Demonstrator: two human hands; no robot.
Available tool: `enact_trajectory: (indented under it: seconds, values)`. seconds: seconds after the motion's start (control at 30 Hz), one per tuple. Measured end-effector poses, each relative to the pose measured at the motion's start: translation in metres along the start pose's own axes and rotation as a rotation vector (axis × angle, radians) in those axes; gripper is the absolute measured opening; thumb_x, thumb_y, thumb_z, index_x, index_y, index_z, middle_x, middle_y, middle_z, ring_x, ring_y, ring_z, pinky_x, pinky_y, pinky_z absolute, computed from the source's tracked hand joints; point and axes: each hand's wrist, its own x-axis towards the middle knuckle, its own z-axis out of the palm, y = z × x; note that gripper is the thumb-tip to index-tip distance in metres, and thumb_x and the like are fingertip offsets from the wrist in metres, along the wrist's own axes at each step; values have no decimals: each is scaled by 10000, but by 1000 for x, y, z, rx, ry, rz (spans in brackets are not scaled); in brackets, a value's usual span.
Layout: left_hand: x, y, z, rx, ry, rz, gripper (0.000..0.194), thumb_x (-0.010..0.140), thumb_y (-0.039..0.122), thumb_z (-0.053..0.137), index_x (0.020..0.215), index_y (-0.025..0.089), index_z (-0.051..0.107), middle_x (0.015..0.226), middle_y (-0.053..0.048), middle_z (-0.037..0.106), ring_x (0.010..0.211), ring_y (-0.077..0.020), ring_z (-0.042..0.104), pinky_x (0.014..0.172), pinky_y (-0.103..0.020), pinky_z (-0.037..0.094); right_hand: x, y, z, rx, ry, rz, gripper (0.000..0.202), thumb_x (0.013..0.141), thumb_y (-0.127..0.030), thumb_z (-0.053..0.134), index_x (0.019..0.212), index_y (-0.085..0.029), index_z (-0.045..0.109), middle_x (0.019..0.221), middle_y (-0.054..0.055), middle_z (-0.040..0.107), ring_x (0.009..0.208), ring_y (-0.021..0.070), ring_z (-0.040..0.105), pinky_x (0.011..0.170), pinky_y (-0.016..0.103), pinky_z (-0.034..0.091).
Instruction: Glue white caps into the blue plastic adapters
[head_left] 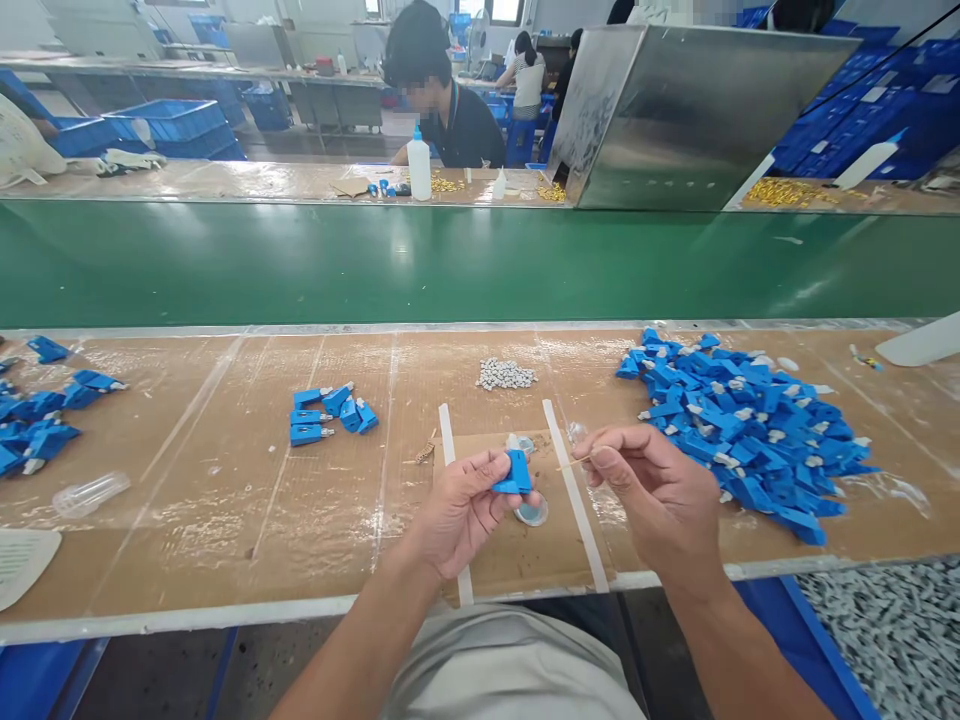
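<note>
My left hand pinches a blue plastic piece between thumb and fingers over the middle of the bench. Off to its right, my right hand grips a thin wooden stick like a toothpick, its tip pointing left and apart from the piece. Under the left fingertips lies a small round clear dish, partly covered. Just beyond my hands is a heap of small grey round bits. A large pile of blue pieces with whitish ends lies right of my right hand.
Several blue pieces lie left of centre, more at the far left near a clear plastic tube. White tape strips mark the cardboard. Beyond runs a green belt; a person sits across it near a white bottle.
</note>
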Motion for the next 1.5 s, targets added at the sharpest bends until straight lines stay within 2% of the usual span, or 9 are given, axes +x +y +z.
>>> enact_trajectory:
  seconds: [0.1, 0.23, 0.4, 0.8, 1.03, 1.17, 1.23, 1.37, 1.5]
  values:
    - [-2, -2, 5, 5, -33, -8, 208, 879, 267, 744, 932, 69, 711, 811, -62, 676, 759, -150, 741, 649, -135, 584, 2, -13, 6, -31, 55, -100, 76, 966, -266, 656, 906, -222, 673, 879, 34, 703, 756, 177, 648, 710, 314, 530]
    - [-5, -2, 9, 29, -64, -37, 243, 891, 274, 731, 1014, 70, 691, 826, -74, 676, 761, -143, 735, 633, -122, 569, 2, -19, 15, -95, 56, -185, 56, 969, -229, 642, 922, -233, 672, 874, 41, 706, 819, 200, 671, 752, 343, 556]
    - [-7, 0, 11, 62, -88, -30, 247, 914, 281, 701, 1040, 70, 679, 868, -93, 687, 770, -144, 733, 655, -137, 570, 1, -19, 18, -134, 20, -200, 54, 970, -221, 631, 933, -238, 666, 887, 43, 713, 858, 221, 691, 803, 380, 559]
    - [-5, -1, 10, 50, -95, -43, 240, 887, 288, 732, 992, 76, 691, 845, -88, 692, 753, -140, 727, 628, -136, 557, 1, -13, 19, -144, -35, -222, 89, 960, -158, 620, 961, -244, 642, 903, 38, 720, 846, 205, 686, 737, 339, 554]
    - [-5, -4, 7, 58, -91, -20, 215, 891, 282, 727, 990, 98, 676, 859, -73, 689, 753, -140, 730, 649, -150, 555, 1, -11, 17, -214, -99, -294, 113, 953, -132, 610, 955, -244, 627, 853, 13, 694, 787, 187, 669, 722, 324, 512]
    - [-5, -5, 8, 60, -89, -25, 239, 862, 296, 762, 987, 115, 671, 857, -75, 704, 750, -150, 733, 642, -166, 556, 0, -10, 17, -236, -58, -374, 151, 943, -102, 601, 979, -249, 612, 850, 15, 700, 791, 197, 680, 728, 339, 515]
    - [-4, -6, 8, 61, -88, -6, 247, 844, 299, 781, 970, 117, 673, 853, -75, 710, 743, -152, 731, 648, -176, 557, -1, -8, 18, -249, -77, -394, 163, 941, -94, 598, 992, -249, 606, 852, 16, 702, 804, 200, 679, 763, 357, 517]
    - [-4, -7, 5, 73, -80, 10, 239, 851, 289, 773, 973, 106, 679, 851, -84, 716, 742, -151, 726, 664, -183, 558, -3, -7, 19, -208, -119, -367, 152, 953, -99, 587, 976, -248, 606, 804, 11, 681, 806, 203, 668, 773, 370, 520]
    - [-5, -3, -5, 78, -4, 28, 222, 862, 279, 764, 960, 99, 678, 822, -70, 703, 750, -150, 735, 655, -163, 569, -5, -4, 13, -85, 5, -223, 99, 969, -163, 601, 916, -241, 631, 792, 23, 645, 875, 228, 669, 751, 361, 515]
